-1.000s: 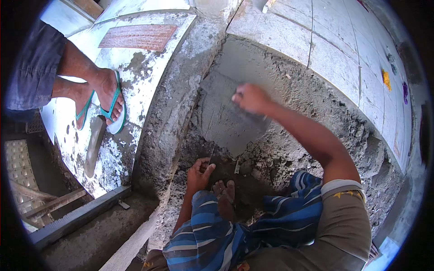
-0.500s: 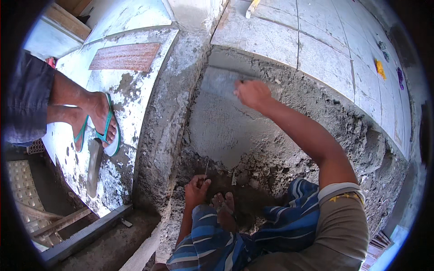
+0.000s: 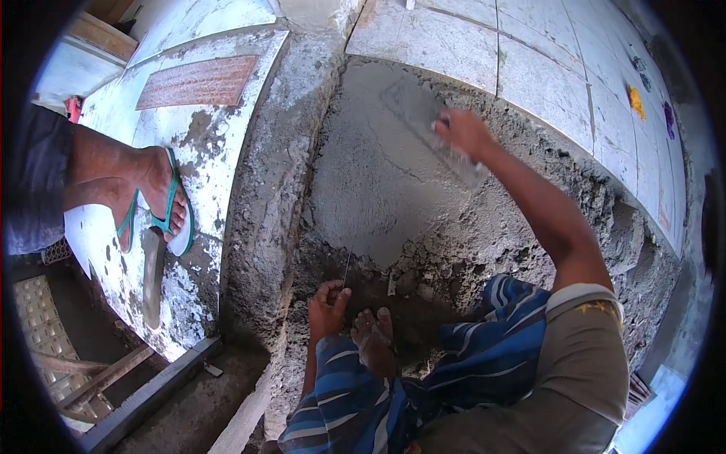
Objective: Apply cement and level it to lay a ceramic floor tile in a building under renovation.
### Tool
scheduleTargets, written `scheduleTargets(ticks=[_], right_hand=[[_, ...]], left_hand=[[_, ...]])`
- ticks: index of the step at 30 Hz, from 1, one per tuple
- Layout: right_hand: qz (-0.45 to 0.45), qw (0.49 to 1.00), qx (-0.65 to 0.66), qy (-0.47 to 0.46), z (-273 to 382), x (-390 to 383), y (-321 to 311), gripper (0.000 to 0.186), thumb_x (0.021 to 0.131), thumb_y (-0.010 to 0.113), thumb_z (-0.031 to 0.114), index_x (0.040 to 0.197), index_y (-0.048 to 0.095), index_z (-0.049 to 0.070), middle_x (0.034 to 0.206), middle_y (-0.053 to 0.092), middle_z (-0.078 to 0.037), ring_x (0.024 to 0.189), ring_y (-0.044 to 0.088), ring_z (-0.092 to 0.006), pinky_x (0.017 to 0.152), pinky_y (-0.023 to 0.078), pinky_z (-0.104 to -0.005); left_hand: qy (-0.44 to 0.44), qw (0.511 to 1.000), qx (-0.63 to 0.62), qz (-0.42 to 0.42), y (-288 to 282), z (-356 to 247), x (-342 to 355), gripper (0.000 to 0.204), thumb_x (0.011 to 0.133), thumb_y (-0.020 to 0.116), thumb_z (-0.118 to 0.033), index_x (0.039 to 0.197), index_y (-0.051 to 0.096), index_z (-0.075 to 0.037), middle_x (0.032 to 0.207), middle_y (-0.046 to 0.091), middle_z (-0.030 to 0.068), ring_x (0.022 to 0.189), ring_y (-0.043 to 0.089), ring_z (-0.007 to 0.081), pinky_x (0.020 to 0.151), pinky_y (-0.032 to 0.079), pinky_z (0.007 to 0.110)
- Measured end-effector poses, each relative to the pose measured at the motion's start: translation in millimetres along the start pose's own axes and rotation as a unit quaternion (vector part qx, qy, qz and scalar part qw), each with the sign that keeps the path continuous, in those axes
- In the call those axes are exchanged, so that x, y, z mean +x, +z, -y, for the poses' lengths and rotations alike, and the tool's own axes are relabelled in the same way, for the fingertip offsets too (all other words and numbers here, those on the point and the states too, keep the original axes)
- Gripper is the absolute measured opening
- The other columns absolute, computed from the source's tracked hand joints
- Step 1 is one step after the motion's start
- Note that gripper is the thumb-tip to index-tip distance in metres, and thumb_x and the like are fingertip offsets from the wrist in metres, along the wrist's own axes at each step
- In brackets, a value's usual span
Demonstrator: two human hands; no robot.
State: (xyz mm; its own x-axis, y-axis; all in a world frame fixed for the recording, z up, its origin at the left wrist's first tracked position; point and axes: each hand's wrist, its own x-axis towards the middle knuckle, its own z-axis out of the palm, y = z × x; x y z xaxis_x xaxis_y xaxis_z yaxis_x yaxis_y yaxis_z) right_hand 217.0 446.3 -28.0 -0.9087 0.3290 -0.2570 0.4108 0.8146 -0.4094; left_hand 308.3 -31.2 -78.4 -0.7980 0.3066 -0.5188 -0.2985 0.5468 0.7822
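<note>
My right hand point(image 3: 465, 135) is closed around the handle of a flat rectangular plastering trowel point(image 3: 412, 107). Its blade lies slantwise over the smooth grey wet mortar point(image 3: 359, 181), near the far right part of the patch. Down by my bare foot point(image 3: 373, 333), my left hand point(image 3: 327, 306) pinches a thin, pale, upright thing point(image 3: 348, 266) between thumb and fingers. It shows only as a narrow line, so its kind is unclear. Rough grey rubble point(image 3: 469, 257) borders the mortar on the near and right sides.
A raised concrete strip point(image 3: 261, 197) runs along the left. Beyond it, a person's foot in a green-strapped flip-flop point(image 3: 175, 208) stands on white tiles beside a grey bar point(image 3: 153, 280). A reddish textured panel point(image 3: 197, 82) lies farther back. White floor tiles point(image 3: 544, 83) edge the far right.
My right hand has swept the trowel rightward and slightly nearer, turning the blade from nearly crosswise to slanted. More smoothed mortar shows at the far left corner. My left hand stays in about the same place.
</note>
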Motion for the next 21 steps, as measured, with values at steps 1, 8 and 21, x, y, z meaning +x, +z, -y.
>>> scheduleTargets(ticks=[1,8,21], right_hand=[[0.016,1.000,0.011,-0.023,0.2,-23.0,7.5,0.036,0.092,0.056,0.036,0.092,0.064,0.002,0.090,0.066,-0.022,0.083,0.067,-0.0393,0.078,0.053,-0.0525],[0.073,0.972,-0.132,-0.178,-2.0,-130.1,40.0,0.034,0.097,0.051,0.041,0.109,0.057,0.009,0.082,0.065,-0.018,0.076,0.065,-0.0389,0.068,0.052,-0.0534],[0.085,0.996,0.016,0.029,-59.5,-93.3,-17.6,0.032,0.096,0.056,0.038,0.108,0.065,0.010,0.093,0.067,-0.018,0.078,0.063,-0.0345,0.074,0.051,-0.0462]], left_hand=[[0.013,1.000,-0.008,0.002,3.0,2.6,3.0,0.030,0.089,0.073,-0.025,0.109,0.066,-0.004,0.087,0.070,0.0053,0.081,0.063,0.0124,0.072,0.051,0.031],[0.023,0.999,0.036,0.016,5.1,3.7,17.7,0.032,0.087,0.075,-0.027,0.109,0.067,-0.005,0.084,0.069,0.0037,0.078,0.062,0.0121,0.070,0.050,0.031],[0.069,0.997,-0.022,-0.002,10.4,-3.6,-5.0,0.041,0.083,0.079,-0.022,0.116,0.064,-0.003,0.088,0.068,0.0058,0.080,0.063,0.0149,0.076,0.053,0.033]])
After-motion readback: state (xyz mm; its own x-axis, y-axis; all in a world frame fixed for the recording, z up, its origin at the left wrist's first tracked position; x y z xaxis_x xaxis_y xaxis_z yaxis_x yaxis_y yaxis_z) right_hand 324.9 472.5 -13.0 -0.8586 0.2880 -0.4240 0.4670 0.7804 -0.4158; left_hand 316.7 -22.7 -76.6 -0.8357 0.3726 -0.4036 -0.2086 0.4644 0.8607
